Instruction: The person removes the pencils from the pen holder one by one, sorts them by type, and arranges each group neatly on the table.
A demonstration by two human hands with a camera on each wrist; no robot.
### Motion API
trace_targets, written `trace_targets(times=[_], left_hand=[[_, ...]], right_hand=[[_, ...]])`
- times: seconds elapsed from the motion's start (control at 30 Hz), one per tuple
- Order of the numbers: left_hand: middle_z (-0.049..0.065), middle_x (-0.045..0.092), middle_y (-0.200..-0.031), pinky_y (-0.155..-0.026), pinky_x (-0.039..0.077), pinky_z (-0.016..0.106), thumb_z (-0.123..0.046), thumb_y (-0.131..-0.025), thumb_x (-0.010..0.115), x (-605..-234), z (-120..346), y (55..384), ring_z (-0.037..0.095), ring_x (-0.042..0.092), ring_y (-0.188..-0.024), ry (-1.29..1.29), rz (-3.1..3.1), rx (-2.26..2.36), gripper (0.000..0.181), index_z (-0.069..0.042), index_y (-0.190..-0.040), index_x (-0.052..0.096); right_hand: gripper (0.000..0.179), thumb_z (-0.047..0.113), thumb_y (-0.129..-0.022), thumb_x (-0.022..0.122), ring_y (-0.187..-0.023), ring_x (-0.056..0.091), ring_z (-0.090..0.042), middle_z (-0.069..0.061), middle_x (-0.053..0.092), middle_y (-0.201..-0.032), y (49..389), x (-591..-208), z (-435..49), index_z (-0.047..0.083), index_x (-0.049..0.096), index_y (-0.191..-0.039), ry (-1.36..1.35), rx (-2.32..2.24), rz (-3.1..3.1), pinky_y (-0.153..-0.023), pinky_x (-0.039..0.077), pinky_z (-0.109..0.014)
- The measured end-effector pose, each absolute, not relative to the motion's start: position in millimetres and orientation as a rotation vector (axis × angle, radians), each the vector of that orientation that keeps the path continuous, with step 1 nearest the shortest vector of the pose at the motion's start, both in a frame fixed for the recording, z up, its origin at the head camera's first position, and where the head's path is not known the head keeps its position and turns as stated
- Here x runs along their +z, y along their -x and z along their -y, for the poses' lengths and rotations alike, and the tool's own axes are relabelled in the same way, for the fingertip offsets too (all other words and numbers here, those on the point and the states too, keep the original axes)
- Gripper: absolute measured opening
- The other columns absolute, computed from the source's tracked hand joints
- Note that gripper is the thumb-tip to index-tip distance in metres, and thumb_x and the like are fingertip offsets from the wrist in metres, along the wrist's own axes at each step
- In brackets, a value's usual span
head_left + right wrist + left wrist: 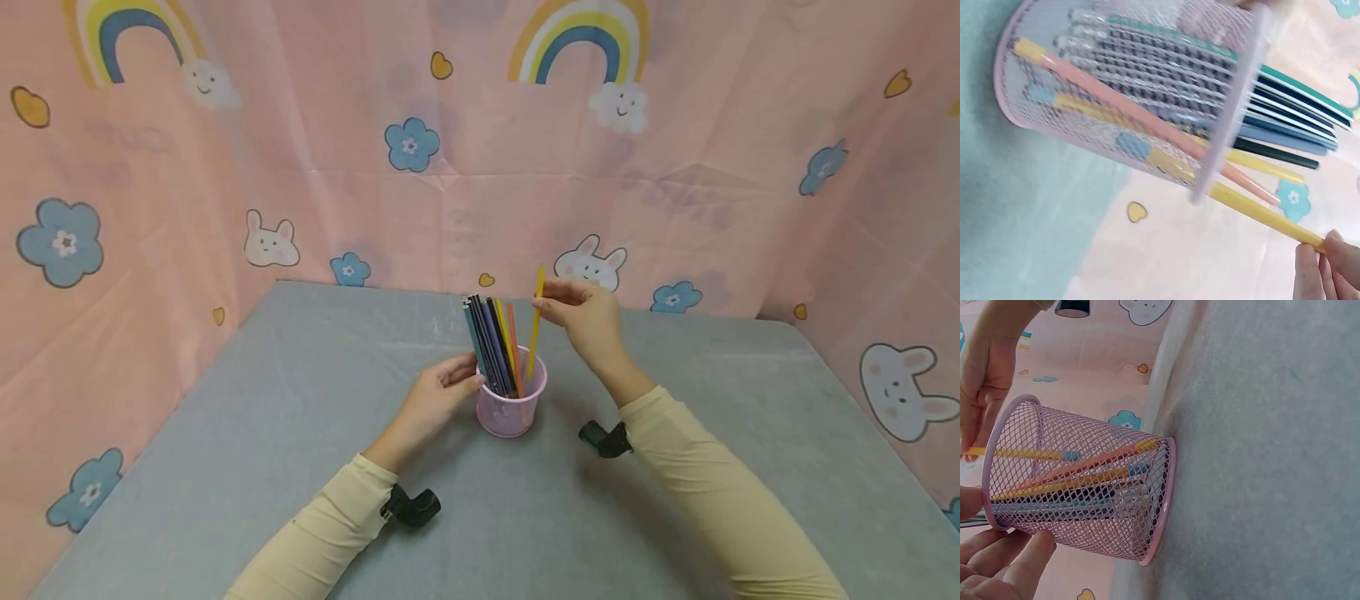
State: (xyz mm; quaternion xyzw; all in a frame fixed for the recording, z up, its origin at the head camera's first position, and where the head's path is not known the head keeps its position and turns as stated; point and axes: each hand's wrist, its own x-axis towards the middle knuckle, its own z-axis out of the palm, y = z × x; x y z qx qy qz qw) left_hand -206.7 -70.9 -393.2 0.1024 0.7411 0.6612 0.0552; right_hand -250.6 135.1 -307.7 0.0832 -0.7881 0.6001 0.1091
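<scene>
A pink mesh pencil cup stands upright on the table, holding several pencils in dark, teal, yellow and orange. My left hand grips its left side near the rim; in the left wrist view the fingers lie against the mesh. With thumb and fingertips, my right hand pinches the upper part of a yellow pencil. That pencil's blue lower end is inside the cup, above the bottom. An orange pencil and another yellow pencil lean beside the dark bundle.
The grey table extends around the cup. Behind it hangs a pink curtain with rainbows, rabbits and flowers. A black wrist camera is strapped at the left wrist, another black camera at the right.
</scene>
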Motion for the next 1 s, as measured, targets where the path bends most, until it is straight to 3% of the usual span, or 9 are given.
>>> trace_targets(times=[0.33, 0.63, 1.0], left_hand=[[0.013, 0.058, -0.127, -0.101, 0.042, 0.04, -0.017, -0.09, 0.061, -393, 70, 206, 0.022, 0.056, -0.117, -0.305, -2.253, 2.006, 0.047, -0.002, -0.132, 0.049], [0.017, 0.056, -0.128, -0.099, 0.044, 0.039, -0.013, -0.089, 0.061, -393, 69, 206, 0.026, 0.055, -0.117, -0.318, -2.205, 2.068, 0.047, 0.001, -0.132, 0.048], [0.016, 0.056, -0.129, -0.1, 0.043, 0.038, -0.011, -0.088, 0.062, -391, 71, 206, 0.025, 0.053, -0.12, -0.309, -2.204, 2.072, 0.047, -0.001, -0.132, 0.049]], right_hand=[[0.031, 0.012, -0.079, 0.073, -0.077, 0.068, -0.005, 0.005, 0.068, -0.085, 245, -285, -151, -0.001, 0.066, -0.106, -0.256, 1.897, 2.121, -0.072, 0.055, -0.021], [0.034, 0.011, -0.078, 0.073, -0.076, 0.067, -0.004, 0.004, 0.066, -0.083, 242, -272, -171, -0.004, 0.065, -0.107, -0.281, 1.885, 2.112, -0.071, 0.054, -0.019], [0.038, 0.013, -0.082, 0.07, -0.075, 0.067, -0.001, 0.008, 0.065, -0.084, 249, -289, -188, -0.005, 0.063, -0.114, -0.157, 1.752, 2.329, -0.071, 0.054, -0.02]])
